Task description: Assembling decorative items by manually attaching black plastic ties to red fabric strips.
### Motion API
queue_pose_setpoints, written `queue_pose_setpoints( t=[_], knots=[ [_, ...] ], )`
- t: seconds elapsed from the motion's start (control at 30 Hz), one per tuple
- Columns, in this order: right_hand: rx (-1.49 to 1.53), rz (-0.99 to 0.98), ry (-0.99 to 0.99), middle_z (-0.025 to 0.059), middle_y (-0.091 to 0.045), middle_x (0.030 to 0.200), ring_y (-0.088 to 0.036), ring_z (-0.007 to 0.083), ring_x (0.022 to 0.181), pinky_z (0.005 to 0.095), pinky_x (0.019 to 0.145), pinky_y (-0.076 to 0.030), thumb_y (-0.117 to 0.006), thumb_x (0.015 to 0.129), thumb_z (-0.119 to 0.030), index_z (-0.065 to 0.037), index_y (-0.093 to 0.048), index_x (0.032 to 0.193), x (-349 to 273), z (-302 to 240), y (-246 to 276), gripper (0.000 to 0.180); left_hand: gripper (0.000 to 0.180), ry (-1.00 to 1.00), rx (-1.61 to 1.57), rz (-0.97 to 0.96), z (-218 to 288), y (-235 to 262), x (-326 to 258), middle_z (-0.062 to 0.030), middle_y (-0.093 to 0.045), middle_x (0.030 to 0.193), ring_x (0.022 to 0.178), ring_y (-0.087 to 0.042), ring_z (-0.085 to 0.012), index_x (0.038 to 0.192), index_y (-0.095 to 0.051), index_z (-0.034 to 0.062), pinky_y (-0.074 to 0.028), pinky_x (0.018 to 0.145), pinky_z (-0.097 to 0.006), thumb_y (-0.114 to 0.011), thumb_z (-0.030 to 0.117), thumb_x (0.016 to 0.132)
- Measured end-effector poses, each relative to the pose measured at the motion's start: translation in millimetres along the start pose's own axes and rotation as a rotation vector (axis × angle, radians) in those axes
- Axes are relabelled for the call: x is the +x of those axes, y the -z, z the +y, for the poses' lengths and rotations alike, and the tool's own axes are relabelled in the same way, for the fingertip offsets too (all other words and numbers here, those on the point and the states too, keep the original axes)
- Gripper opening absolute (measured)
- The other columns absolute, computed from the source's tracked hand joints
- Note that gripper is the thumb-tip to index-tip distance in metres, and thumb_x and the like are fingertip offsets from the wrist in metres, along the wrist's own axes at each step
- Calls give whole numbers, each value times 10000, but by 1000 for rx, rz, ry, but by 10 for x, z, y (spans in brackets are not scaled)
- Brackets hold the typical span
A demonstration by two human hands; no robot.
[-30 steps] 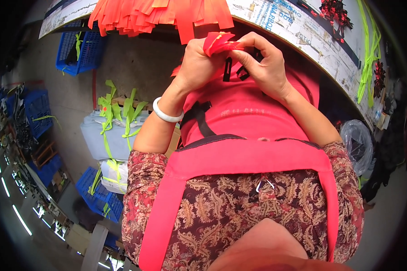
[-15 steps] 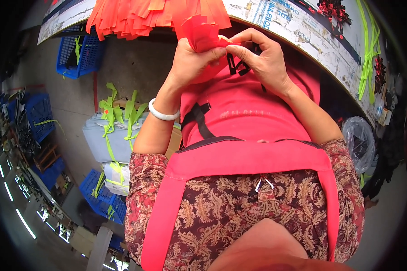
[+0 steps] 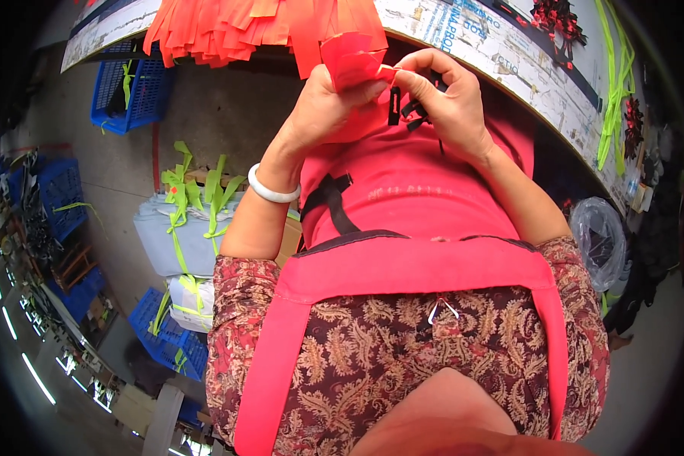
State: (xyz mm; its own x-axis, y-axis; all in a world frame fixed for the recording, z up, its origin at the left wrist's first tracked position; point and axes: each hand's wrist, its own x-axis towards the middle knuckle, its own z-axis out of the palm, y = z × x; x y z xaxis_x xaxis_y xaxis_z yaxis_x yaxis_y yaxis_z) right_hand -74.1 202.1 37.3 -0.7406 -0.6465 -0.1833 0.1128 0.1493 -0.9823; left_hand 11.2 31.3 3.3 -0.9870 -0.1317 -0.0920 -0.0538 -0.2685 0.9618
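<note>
My left hand (image 3: 323, 108) is closed round a bunch of red fabric strips (image 3: 353, 59), their loose ends fanning up above my fist. Close beside it, my right hand (image 3: 450, 99) pinches the end of a red strip between thumb and forefinger. Several black strap pieces with buckles (image 3: 416, 110) hang from under the right hand's curled fingers; its palm hides how they are held. Both hands are above my lap, over a red apron (image 3: 425, 171). A large pile of orange-red strips (image 3: 220, 30) droops over the table edge just beyond my left hand.
The work table (image 3: 501, 64) curves across the top and right. Black-and-red pieces (image 3: 556, 26) and yellow-green strips (image 3: 617, 99) lie on it. To the left are a blue crate (image 3: 133, 95), grey bundles tied with green strips (image 3: 167, 235) and another blue crate (image 3: 167, 334).
My right hand has shifted slightly right, away from the left, and a bit more red strip shows between them. The black pieces have moved along with it.
</note>
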Motion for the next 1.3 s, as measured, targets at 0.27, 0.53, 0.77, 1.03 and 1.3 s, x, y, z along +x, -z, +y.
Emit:
queue_pose_setpoints(
  t=[0.27, 0.53, 0.77, 1.03, 1.3],
  knots=[
    [156, -34, -77, -15, -633, 830, -559, 14, 689, 163, 574, -457, -662, 915, -198, -37, -641, 970, 31, 54, 26, 171, 124, -48, 32, 78, 31, -87, 1, 24, -627, 775, 718, -563, -59, 968, -678, 9, -452, 645, -222, -677, 99, 884],
    [219, -35, -148, -21, -628, 804, -553, 6, 611, 154, 497, -431, -659, 918, -206, -44, -636, 999, 48, 7, 70, 183, 137, -40, -38, 97, -65, -74, 14, 21, -609, 711, 637, -539, -56, 974, -691, 5, -432, 559, -224, -687, 106, 883],
    [125, -42, -101, -4, -625, 832, -571, 30, 691, 168, 593, -471, -665, 913, -193, -26, -643, 988, 37, 14, 70, 185, 104, -156, 265, 94, 16, -74, -4, -7, -626, 698, 649, -549, -59, 933, -684, 11, -454, 578, -232, -679, 104, 888],
    [-56, -20, 155, -2, -618, 856, -582, 48, 759, 187, 647, -490, -683, 896, -173, -21, -654, 994, 101, 117, 61, 184, 125, -194, 236, 118, 11, -111, -9, -13, -644, 716, 654, -581, -71, 957, -682, -3, -477, 593, -228, -685, 96, 881],
    [15, -21, 48, 13, -665, 932, -583, 53, 847, 193, 745, -490, -655, 906, -133, -33, -681, 1087, 50, 80, 62, 208, 110, 13, -61, 108, -56, -27, 12, -15, -640, 687, 553, -568, -64, 933, -702, -6, -441, 494, -210, -686, 89, 879]
  ],
)
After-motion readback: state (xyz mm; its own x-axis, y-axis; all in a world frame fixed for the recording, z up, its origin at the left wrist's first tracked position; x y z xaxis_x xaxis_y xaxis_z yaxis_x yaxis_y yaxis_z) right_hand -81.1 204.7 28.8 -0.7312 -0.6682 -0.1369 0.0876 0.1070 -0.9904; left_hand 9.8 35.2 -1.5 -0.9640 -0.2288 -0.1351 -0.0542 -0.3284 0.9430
